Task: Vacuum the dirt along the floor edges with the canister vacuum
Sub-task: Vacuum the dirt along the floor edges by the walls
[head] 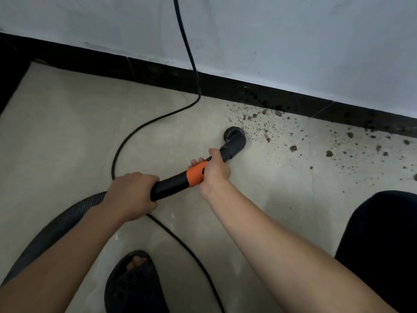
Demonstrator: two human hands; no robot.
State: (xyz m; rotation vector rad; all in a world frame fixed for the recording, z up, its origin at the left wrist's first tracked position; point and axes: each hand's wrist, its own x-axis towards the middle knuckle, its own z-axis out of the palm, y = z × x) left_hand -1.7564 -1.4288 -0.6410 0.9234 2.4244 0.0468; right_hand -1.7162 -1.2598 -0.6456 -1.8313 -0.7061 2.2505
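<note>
Glossy beige floor tile (67, 136) – smooth; matt black plastic wand (171, 186) with orange collar (196, 173); ribbed grey hose (56, 224) – crumbly brown dirt (293, 148).

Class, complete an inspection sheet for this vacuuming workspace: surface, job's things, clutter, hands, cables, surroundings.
Surface: pale tiled floor, with dirt scattered along the skirting.
Job's things: black nozzle at the dirt's left edge; wand with orange collar; ribbed hose running off lower left.
Clutter: nothing seen.
Hands: left hand grips the wand's rear; right hand grips the wand at the collar.
Cables: black cable hangs down the wall, loops across the floor and passes under the wand.
Surroundings: sandalled foot; dark-clad leg.
</note>
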